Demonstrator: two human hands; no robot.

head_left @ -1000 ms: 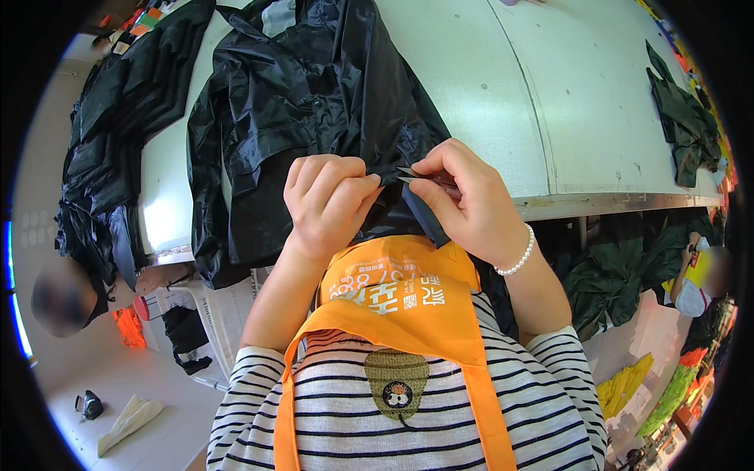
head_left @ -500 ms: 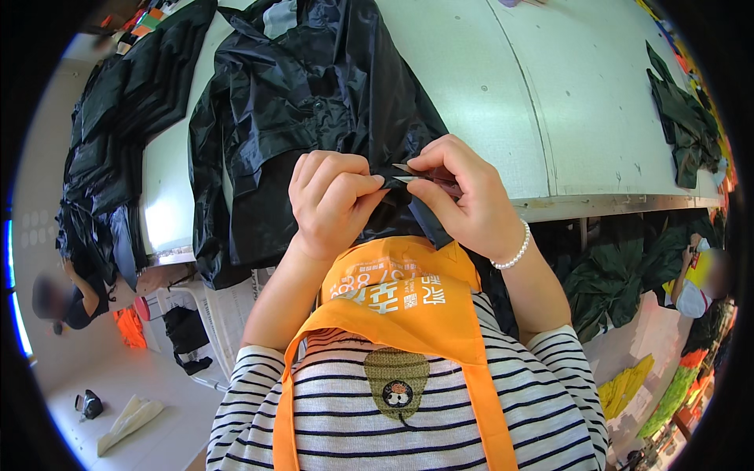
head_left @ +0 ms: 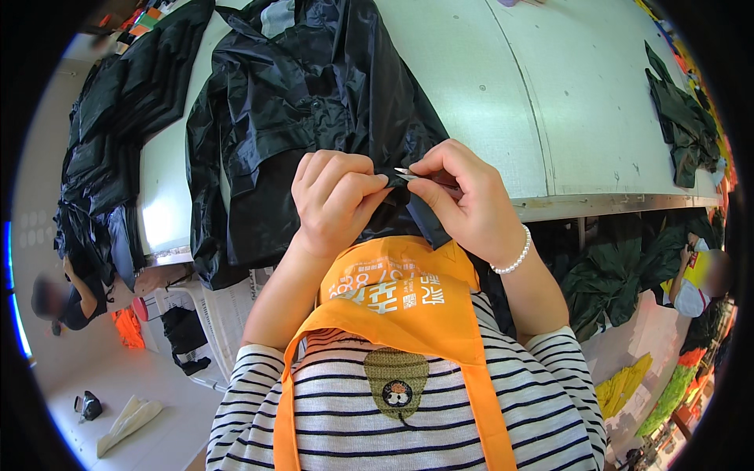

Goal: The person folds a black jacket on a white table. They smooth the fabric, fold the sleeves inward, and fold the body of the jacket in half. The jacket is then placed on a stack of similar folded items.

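Observation:
A shiny black jacket [head_left: 314, 94] lies spread on the pale table, its lower edge toward me. My left hand [head_left: 334, 200] is closed, pinching a bit of the jacket's cloth between thumb and forefinger. Close beside it, my right hand [head_left: 463, 196] grips a pair of thread snips [head_left: 404, 172]. Two pointed metal blades stick out past the fingers toward the pinched cloth, their tips near together. Most of the snips' body is hidden in my palm. Whether a thread lies between the blades is too small to tell.
Folded black garments [head_left: 129, 86] are stacked at the table's left. Another dark garment [head_left: 683, 118] lies at the far right of the pale table [head_left: 487, 94]. Dark cloth [head_left: 609, 275] hangs below the table edge. Other people are at the left and right rims.
The blades of the snips have come closer together. Both hands stay nearly in place, with the left still pinching the cloth.

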